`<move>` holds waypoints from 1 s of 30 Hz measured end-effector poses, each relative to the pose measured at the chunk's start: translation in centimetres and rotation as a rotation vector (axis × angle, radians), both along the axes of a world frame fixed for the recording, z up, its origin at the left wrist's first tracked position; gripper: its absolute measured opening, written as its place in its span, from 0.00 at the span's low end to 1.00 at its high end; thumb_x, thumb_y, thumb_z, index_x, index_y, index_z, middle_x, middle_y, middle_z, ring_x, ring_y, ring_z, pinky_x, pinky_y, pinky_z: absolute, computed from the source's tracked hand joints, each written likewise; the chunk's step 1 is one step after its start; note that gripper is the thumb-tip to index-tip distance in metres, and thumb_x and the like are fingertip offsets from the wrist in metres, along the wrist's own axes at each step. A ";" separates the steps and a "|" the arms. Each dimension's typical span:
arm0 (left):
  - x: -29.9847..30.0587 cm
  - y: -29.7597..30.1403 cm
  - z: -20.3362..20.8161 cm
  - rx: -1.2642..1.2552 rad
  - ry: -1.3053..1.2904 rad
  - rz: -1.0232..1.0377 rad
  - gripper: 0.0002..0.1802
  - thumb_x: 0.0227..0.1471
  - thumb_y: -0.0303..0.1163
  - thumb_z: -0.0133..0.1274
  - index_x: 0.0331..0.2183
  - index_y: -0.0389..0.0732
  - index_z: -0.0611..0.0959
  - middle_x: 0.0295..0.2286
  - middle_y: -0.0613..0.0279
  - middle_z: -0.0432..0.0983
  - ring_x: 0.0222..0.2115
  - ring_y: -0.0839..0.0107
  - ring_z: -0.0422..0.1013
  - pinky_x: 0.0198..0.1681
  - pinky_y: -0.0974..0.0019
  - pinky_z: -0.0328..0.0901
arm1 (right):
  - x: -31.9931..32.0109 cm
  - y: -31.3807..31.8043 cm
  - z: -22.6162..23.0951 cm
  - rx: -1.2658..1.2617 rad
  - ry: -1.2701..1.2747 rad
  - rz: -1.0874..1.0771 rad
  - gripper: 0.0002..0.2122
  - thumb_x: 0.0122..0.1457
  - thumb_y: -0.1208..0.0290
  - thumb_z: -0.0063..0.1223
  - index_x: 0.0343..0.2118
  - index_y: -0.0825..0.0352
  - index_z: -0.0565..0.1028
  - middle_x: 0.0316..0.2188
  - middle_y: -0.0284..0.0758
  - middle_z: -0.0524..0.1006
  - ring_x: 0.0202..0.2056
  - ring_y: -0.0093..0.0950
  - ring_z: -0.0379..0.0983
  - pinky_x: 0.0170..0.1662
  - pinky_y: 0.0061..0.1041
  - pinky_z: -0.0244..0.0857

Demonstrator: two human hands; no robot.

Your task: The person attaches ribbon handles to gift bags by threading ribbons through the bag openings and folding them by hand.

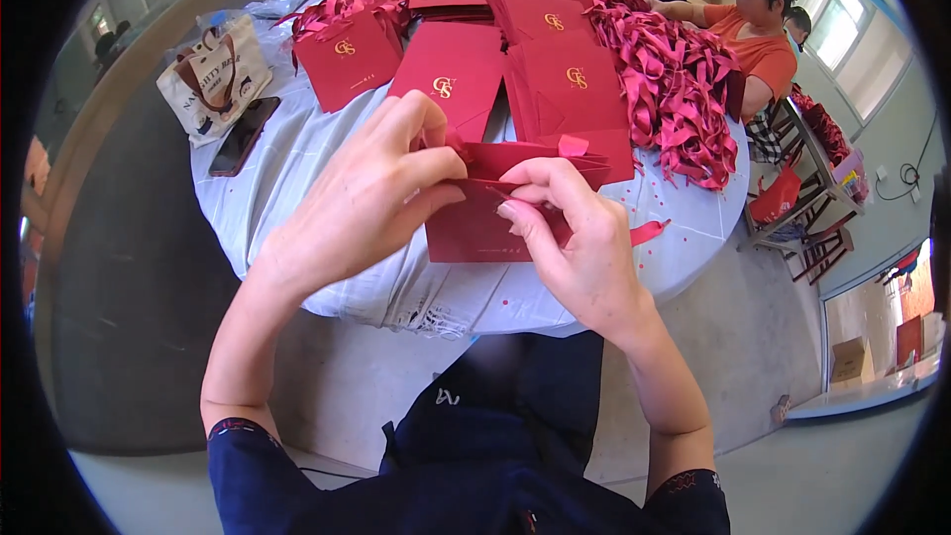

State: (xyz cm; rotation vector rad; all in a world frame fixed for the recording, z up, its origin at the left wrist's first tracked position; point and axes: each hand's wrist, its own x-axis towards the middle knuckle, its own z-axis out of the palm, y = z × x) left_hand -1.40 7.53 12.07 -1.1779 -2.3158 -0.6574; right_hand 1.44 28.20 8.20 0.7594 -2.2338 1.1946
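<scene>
A red paper gift bag (475,238) is held up in front of me at the near side of the table, its top edge toward my hands. My left hand (371,183) is closed, thumb and curled fingers at the bag's upper left rim; whether a ribbon is also in that pinch is hidden. My right hand (584,238) pinches the upper right part of the rim between thumb and fingers. A short pink-red ribbon end (573,146) shows at the bag's far edge. Another ribbon strip (649,232) lies just right of my right hand.
More red bags (451,74) lie behind, some in a stack (570,79). A large ribbon heap (684,89) covers the table's right side. A phone (244,137) and a canvas tote (213,79) rest at left. A person in orange (758,40) sits at far right.
</scene>
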 end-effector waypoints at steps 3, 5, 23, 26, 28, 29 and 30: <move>-0.8 -0.6 -0.2 -0.037 -0.080 -0.015 0.08 0.44 0.19 0.56 0.31 0.37 0.78 0.35 0.57 0.64 0.35 0.62 0.65 0.35 0.64 0.64 | 0.0 0.0 0.1 -0.014 -0.021 -0.003 0.09 0.55 0.85 0.51 0.39 0.72 0.71 0.26 0.38 0.79 0.30 0.24 0.79 0.33 0.19 0.71; -1.2 -1.0 -0.8 0.087 -0.223 -0.091 0.06 0.48 0.20 0.55 0.32 0.35 0.78 0.33 0.58 0.66 0.33 0.64 0.67 0.34 0.66 0.64 | -0.1 0.0 -0.1 -0.036 -0.046 0.007 0.09 0.55 0.85 0.51 0.39 0.72 0.71 0.27 0.37 0.79 0.30 0.23 0.78 0.33 0.19 0.71; -2.8 0.4 -3.4 0.486 -0.867 -0.141 0.09 0.56 0.28 0.52 0.37 0.34 0.79 0.27 0.70 0.68 0.22 0.84 0.64 0.26 0.78 0.61 | -1.2 -0.5 -1.3 -0.213 -0.106 -0.135 0.05 0.55 0.84 0.54 0.35 0.72 0.73 0.29 0.32 0.77 0.31 0.16 0.73 0.36 0.14 0.68; -2.8 0.8 -3.7 0.496 -0.856 -0.119 0.08 0.56 0.28 0.52 0.37 0.35 0.80 0.26 0.71 0.69 0.22 0.85 0.64 0.26 0.79 0.61 | -1.5 -0.6 -1.9 -0.201 -0.044 -0.150 0.05 0.54 0.85 0.55 0.34 0.72 0.74 0.29 0.31 0.76 0.32 0.15 0.73 0.36 0.13 0.68; -2.7 0.8 -3.4 0.479 -0.882 -0.107 0.09 0.55 0.27 0.52 0.38 0.34 0.79 0.26 0.69 0.72 0.23 0.84 0.65 0.26 0.78 0.62 | -1.4 -0.7 -1.9 -0.225 -0.049 -0.151 0.05 0.54 0.85 0.55 0.33 0.72 0.74 0.28 0.31 0.76 0.32 0.15 0.73 0.36 0.13 0.68; -2.5 0.8 -3.1 0.463 -0.905 -0.093 0.10 0.55 0.26 0.52 0.39 0.33 0.79 0.26 0.67 0.74 0.24 0.83 0.66 0.26 0.77 0.64 | -1.2 -0.7 -1.6 -0.204 -0.058 -0.163 0.05 0.54 0.85 0.55 0.33 0.72 0.74 0.28 0.31 0.76 0.31 0.15 0.73 0.36 0.13 0.68; -2.3 0.8 -2.8 0.464 -0.903 -0.097 0.10 0.55 0.26 0.52 0.39 0.33 0.79 0.26 0.67 0.74 0.24 0.83 0.66 0.26 0.77 0.64 | -1.0 -0.8 -1.5 -0.184 -0.067 -0.175 0.05 0.53 0.85 0.55 0.33 0.72 0.74 0.28 0.31 0.76 0.31 0.15 0.73 0.35 0.13 0.68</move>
